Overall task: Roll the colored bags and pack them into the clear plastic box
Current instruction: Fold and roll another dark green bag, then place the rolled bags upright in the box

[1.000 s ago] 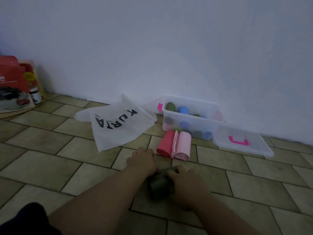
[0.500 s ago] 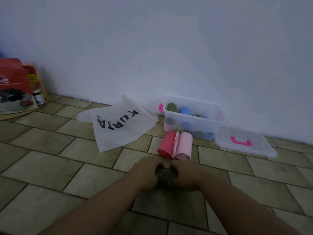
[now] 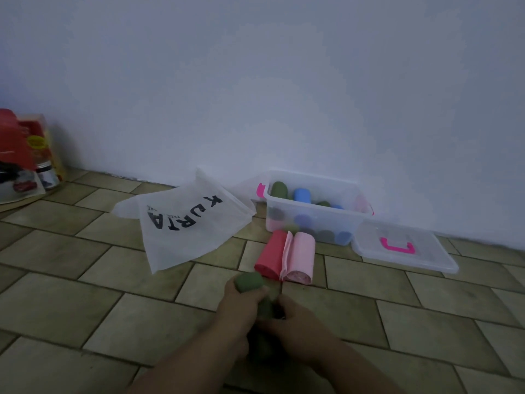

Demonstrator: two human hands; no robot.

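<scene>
**Grip.** Both hands close on one dark green bag roll (image 3: 250, 281). The left hand (image 3: 241, 304) wraps its curled fingers round the far part of the roll, whose rounded end sticks out beyond them. The right hand (image 3: 295, 322) holds the near part, fingers bent in against it. How tightly the bag is wound inside the hands cannot be told.

**Key relation.** The clear box (image 3: 315, 204) lies ahead of the grip and off to the right, open at the top. The roll's long axis runs away from the person and leans slightly left, so its free end points short of the box's left corner. The right hand is on the box's side and seems better placed for the carry.

**Between grip and box.** A red roll (image 3: 271, 258) and a pink roll (image 3: 301, 258) lie touching, side by side, in front of the box. Green and blue rolls already fill part of the box.

**Surroundings.** The lid (image 3: 403, 248) rests flat at the box's right. A white printed bag (image 3: 187, 223) is spread out at its left, and red packages (image 3: 20, 155) stand far left of the box. The box sits on a tiled floor (image 3: 85, 294), against a pale wall (image 3: 255, 81), in dim light
</scene>
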